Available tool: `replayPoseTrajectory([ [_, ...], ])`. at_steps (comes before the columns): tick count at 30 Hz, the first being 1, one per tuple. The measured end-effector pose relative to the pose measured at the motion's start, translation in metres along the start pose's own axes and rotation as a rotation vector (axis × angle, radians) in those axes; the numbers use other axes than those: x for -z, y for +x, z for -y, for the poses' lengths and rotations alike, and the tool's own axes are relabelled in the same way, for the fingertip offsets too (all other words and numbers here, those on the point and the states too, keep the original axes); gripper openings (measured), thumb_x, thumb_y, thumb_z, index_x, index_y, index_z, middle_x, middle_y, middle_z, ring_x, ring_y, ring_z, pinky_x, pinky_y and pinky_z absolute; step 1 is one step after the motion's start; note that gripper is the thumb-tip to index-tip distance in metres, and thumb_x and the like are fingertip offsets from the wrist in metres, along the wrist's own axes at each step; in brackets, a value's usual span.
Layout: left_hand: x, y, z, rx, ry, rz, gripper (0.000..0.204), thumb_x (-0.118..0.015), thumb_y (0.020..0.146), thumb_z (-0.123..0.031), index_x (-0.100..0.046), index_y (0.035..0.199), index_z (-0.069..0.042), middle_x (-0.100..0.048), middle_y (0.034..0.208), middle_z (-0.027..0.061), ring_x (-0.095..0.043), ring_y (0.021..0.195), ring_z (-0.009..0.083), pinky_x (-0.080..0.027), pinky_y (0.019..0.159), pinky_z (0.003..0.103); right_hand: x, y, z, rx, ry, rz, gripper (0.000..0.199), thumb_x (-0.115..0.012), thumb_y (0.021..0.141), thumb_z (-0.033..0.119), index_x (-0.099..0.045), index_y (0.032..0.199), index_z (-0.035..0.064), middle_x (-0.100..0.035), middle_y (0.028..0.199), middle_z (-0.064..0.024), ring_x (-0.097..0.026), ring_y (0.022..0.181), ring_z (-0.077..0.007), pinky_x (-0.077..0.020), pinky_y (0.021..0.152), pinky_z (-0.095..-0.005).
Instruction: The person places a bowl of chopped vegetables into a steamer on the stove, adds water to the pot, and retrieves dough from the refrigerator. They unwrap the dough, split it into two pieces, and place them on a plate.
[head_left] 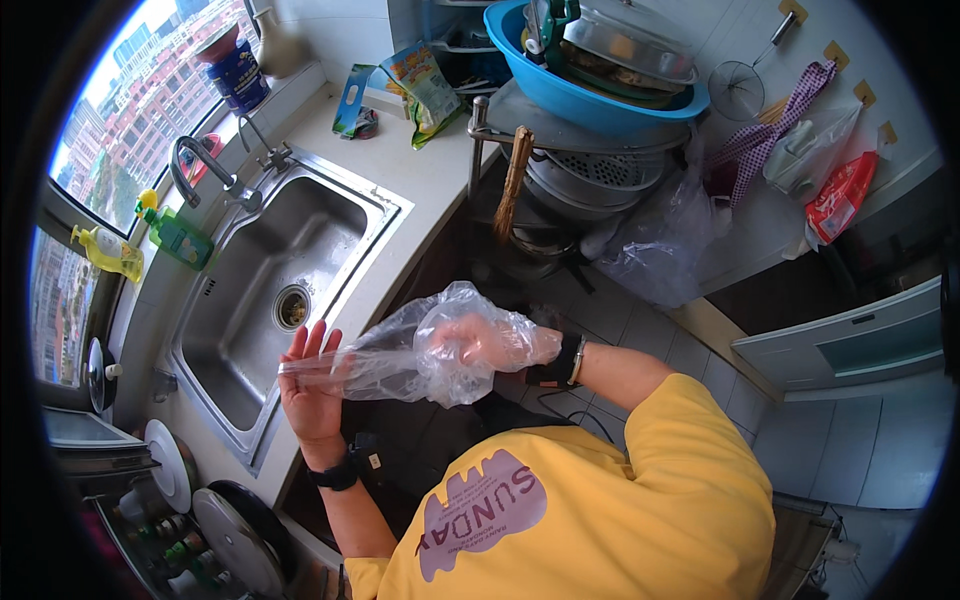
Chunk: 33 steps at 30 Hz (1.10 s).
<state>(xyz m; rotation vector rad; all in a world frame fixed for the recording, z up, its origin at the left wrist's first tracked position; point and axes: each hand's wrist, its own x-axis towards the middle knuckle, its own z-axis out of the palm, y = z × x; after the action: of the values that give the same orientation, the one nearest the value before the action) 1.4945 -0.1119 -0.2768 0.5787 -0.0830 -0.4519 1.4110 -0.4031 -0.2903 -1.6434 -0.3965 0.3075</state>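
Note:
A clear, crumpled plastic bag is stretched between my two hands, in front of my body beside the sink's front edge. My left hand holds its narrow, pulled-out end. Several of the left fingers point up, and the film runs tight across them. The bag's bunched part wraps my right hand almost to the wrist. Through the film the right fingers look curled closed, though folds blur their exact grip.
Left of my hands is a steel sink with a tap. A green bottle and a yellow pump bottle stand behind it. A rack carries a blue basin. Lids stand at the lower left.

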Motion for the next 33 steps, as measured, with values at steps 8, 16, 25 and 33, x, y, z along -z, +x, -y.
replayPoseTrajectory([
  [8,0.016,-0.028,0.012,0.048,0.035,-0.321,0.041,-0.033,0.099,-0.031,-0.052,0.122,-0.003,-0.057,0.123,0.0135,-0.062,0.099,0.0283,-0.058,0.063,0.040,0.077,-0.134,-0.053,-0.229,-0.161,-0.751,0.009,-0.058,0.085,0.000,-0.065,0.089,0.0039,-0.064,0.083,0.0006,-0.058,0.079,-0.0079,-0.0490,0.070,-0.0247],
  [16,-0.041,-0.029,0.095,0.078,0.220,-0.175,0.032,-0.038,0.097,-0.030,-0.057,0.090,-0.005,-0.060,0.078,0.0075,-0.046,0.050,0.0138,-0.032,0.036,0.021,0.155,-0.260,-0.090,-0.460,0.322,-1.171,0.018,-0.055,0.088,0.008,-0.061,0.104,0.0054,-0.066,0.092,-0.0041,-0.063,0.075,-0.0137,-0.0514,0.067,-0.0257],
  [25,-0.202,-0.039,0.231,0.182,0.312,0.102,0.051,-0.030,0.096,-0.035,-0.050,0.126,0.001,-0.059,0.121,0.0216,-0.056,0.056,0.0184,-0.031,0.039,0.019,0.134,-0.315,-0.097,-0.555,0.351,-0.558,0.087,-0.061,0.083,0.059,-0.028,0.143,0.0050,-0.041,0.139,-0.0106,-0.049,0.117,-0.0206,-0.0472,0.090,-0.0401],
  [33,-0.228,-0.095,0.227,0.071,0.184,0.074,0.055,-0.023,0.097,-0.038,-0.053,0.123,0.000,-0.058,0.122,0.0235,-0.060,0.060,0.0204,-0.032,0.037,0.017,0.123,-0.295,-0.108,-0.605,0.617,-0.392,0.088,-0.062,0.080,0.061,-0.030,0.141,0.0062,-0.032,0.142,-0.0140,-0.043,0.122,-0.0258,-0.0443,0.093,-0.0433],
])
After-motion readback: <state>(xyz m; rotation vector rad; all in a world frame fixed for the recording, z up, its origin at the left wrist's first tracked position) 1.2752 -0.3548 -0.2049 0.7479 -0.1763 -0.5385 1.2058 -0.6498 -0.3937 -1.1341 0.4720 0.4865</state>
